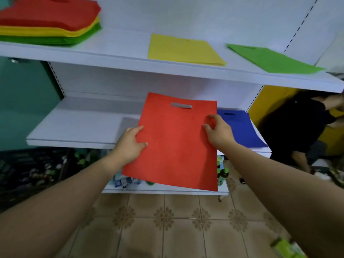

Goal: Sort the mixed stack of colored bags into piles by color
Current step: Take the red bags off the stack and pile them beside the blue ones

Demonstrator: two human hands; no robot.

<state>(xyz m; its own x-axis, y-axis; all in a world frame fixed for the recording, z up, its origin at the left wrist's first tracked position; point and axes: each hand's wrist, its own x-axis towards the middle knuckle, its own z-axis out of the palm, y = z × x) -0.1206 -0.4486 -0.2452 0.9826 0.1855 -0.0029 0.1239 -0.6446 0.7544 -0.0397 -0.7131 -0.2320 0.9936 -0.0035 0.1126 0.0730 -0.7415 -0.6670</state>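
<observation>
A red bag [173, 142] with a cut-out handle hangs flat in the air in front of the middle shelf [78, 125]. My left hand [130, 144] grips its left edge and my right hand [218, 132] pinches its right edge. On the upper shelf [119, 53], the mixed stack [48, 21] of red, yellow and green bags lies at the far left. A yellow bag [184, 50] lies in the middle and a green bag [270, 59] to the right. A blue bag [240, 127] lies on the middle shelf, just right of my right hand.
Bottles and packets [221, 172] sit on the bottom shelf behind the red bag. A person in dark clothes [297, 123] crouches at the right beside a yellow wall. Patterned floor tiles [167, 220] spread below my arms. A green box [284, 246] lies at the bottom right.
</observation>
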